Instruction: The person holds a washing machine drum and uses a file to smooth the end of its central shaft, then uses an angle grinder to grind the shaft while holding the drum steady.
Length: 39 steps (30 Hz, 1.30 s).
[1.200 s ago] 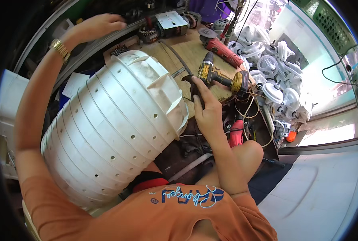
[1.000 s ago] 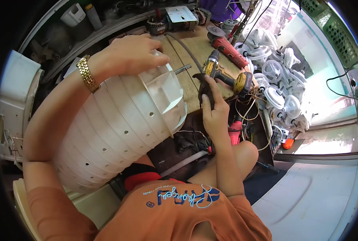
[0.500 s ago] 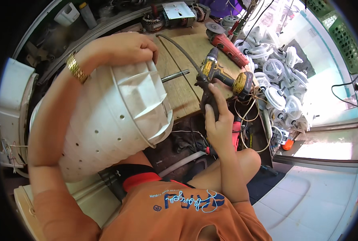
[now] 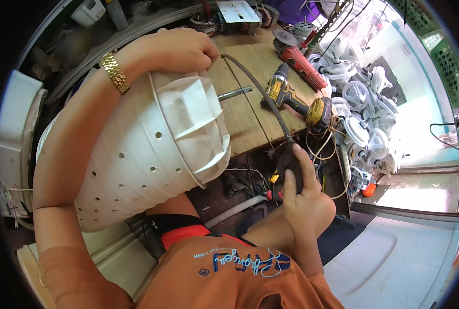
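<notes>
A white perforated plastic spin tub (image 4: 131,154) lies tilted on its side against my left arm, its ribbed end facing the bench. From that end sticks a metal shaft (image 4: 235,93). My left hand (image 4: 185,50) lies over the tub's upper edge with its fingers curled closed on it; the fingertips are hidden. My right hand (image 4: 301,193) is wrapped round the dark handle of a hacksaw (image 4: 263,92), index finger stretched along it. The saw's bowed frame and thin blade slant away over the bench, passing by the shaft's end. Whether the blade touches the shaft I cannot tell.
On the wooden bench (image 4: 234,126) lie a yellow-black cordless drill (image 4: 283,95) and a red angle grinder (image 4: 301,67). Motor parts (image 4: 237,15) stand at the back. White plastic gear units (image 4: 355,95) are heaped at the right. Cables hang below the bench edge.
My right hand has drawn the hacksaw back toward my body and to the right. My left hand stays on the tub. The whole view has shifted slightly.
</notes>
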Available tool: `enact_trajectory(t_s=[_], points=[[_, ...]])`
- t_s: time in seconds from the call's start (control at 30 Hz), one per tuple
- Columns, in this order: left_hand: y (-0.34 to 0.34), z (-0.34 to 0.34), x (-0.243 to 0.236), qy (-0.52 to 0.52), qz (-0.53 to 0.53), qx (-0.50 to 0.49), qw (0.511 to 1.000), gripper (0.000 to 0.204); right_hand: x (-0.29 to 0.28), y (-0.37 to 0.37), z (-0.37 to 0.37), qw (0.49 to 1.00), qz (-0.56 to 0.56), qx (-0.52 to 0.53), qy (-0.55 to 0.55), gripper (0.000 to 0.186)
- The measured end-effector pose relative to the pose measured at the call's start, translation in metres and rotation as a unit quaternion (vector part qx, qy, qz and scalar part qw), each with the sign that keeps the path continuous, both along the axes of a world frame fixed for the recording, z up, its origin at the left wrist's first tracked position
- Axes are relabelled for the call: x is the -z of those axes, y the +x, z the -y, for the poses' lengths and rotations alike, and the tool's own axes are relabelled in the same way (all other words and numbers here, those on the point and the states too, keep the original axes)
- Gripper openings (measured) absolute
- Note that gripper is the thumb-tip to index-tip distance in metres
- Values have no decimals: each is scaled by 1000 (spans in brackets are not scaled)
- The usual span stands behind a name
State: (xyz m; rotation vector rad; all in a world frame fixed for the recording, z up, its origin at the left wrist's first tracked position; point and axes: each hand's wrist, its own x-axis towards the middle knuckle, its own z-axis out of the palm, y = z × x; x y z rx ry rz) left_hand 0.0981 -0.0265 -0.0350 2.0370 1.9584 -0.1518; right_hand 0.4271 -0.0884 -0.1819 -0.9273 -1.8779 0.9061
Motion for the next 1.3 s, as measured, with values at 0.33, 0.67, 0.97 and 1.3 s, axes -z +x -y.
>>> enact_trajectory(t_s=[0.33, 0.67, 0.97, 1.3], points=[[11, -1, 6, -6, -22, -33, 999, 14, -9, 5, 4, 999, 24, 25, -1, 48], [6, 0, 10, -25, -6, -11, 1000, 14, -16, 1, -3, 1000, 17, 2, -8, 49], [23, -5, 7, -17, -17, 11, 1000, 13, -13, -33, -22, 997, 44, -9, 59, 48], [24, -1, 5, 12, -47, 10, 999, 22, -18, -36, -18, 997, 27, 18, 74, 47]])
